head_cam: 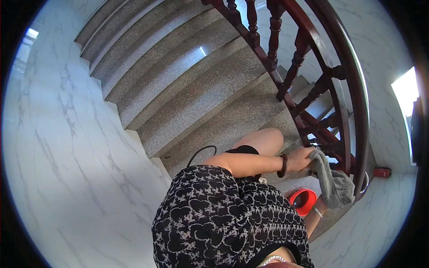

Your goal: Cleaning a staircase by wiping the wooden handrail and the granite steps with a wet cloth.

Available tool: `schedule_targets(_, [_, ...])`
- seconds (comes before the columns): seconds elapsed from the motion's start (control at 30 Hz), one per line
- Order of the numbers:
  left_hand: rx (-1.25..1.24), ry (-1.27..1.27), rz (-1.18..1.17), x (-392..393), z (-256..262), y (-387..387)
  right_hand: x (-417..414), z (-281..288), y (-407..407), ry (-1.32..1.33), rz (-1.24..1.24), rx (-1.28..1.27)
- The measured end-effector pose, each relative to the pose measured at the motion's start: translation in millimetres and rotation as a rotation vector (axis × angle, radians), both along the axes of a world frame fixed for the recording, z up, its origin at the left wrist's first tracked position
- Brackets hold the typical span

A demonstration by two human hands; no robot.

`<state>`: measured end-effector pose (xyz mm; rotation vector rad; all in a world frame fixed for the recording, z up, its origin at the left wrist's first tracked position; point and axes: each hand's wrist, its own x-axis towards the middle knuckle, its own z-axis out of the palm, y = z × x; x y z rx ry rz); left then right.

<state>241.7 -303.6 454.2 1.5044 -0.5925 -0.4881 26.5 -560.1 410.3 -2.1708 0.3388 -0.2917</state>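
Observation:
A grey cloth (338, 189) hangs between my two hands beside the lower end of the dark red wooden handrail (360, 87). My left hand (299, 159), with a brown bangle at the wrist, grips the upper end of the cloth near the balusters. Lower down, my right hand (320, 202), below a silver bangle, is at the bunched end; the cloth covers its fingers. A red bucket (305, 211) stands close by, partly behind my patterned dress (214, 211), with something dark inside. Whether the cloth touches the handrail is unclear.
Speckled stone stairs (187, 110) curve across the view, edged by turned wooden balusters (275, 37). A marbled white wall (67, 140) rises on the left. A small red object (382, 172) lies past the handrail. A black cable (197, 152) loops near my left arm.

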Motion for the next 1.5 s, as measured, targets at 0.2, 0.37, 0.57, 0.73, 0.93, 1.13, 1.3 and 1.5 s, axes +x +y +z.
schedule_targets(0.2, [-0.526, 0.088, 0.4, 100, -22, 19, 129, 12, 101, -0.207, -0.06, 0.229])
schedule_targets(0.37, [-0.611, -0.418, 0.735, 254, 6, 44, 282, 17, 165, -0.326, -0.01, 0.446])
schedule_targets(0.57, [-0.539, -0.474, 0.873, 409, -53, 113, 440, -159, 220, -0.819, 0.09, 1.525])
schedule_targets(0.73, [-0.429, -0.662, 0.836, 577, -53, 175, 602, -102, 308, -0.121, 0.255, 1.548])
schedule_targets(0.93, [-0.464, -0.591, 0.949, 649, -16, 180, 668, -51, 325, -0.645, 0.609, -0.254])
schedule_targets(1.13, [-0.441, -0.588, 0.57, 698, -37, 209, 714, -78, 328, -0.529, 0.38, -0.293])
schedule_targets(1.3, [-0.993, 0.057, -0.125, 719, -61, 203, 765, -95, 336, -0.53, 0.216, -0.249])
schedule_targets(1.5, [-0.953, 0.093, 0.03, 721, -83, 182, 815, -119, 371, -0.6, 0.136, -0.245])
